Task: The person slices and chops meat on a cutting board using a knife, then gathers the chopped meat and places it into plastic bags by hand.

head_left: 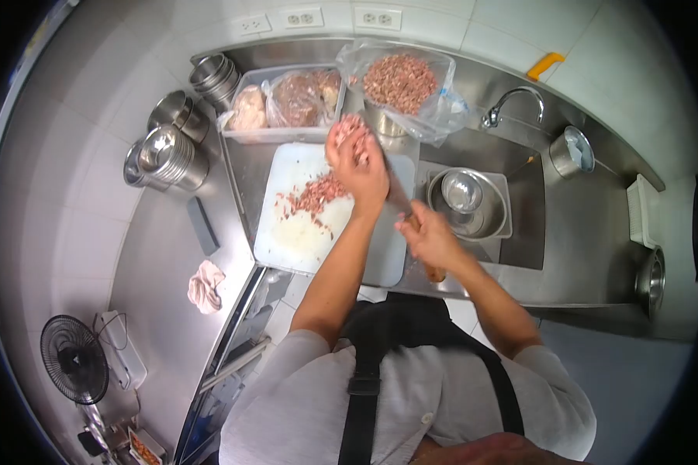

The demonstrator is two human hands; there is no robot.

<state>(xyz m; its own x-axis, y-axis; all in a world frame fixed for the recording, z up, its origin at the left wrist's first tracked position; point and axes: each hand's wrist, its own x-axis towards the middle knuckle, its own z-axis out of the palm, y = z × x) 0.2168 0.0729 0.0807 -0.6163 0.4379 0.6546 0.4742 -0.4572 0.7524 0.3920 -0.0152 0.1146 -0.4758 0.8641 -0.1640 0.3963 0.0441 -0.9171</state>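
Note:
My left hand [357,167] is raised over the far edge of the white cutting board [283,240], its fingers curled around a heap of chopped meat [349,126]. The heap rests against the wide blade of a knife [398,184]. Around the knife's wooden handle, my right hand [433,239] is closed, to the right of the board. More chopped meat pieces [318,194] lie scattered on the board. Just beyond my left hand, a clear plastic bag [442,74] sits open over a metal pot, filled with chopped meat [401,83].
Behind the board stands a plastic tub [279,138] of bagged meat. On the right, a sink [527,209] with a faucet [520,97] holds metal bowls [464,192]. Stacked metal containers [171,159], a sharpening stone [202,225] and a cloth [206,287] are at the left.

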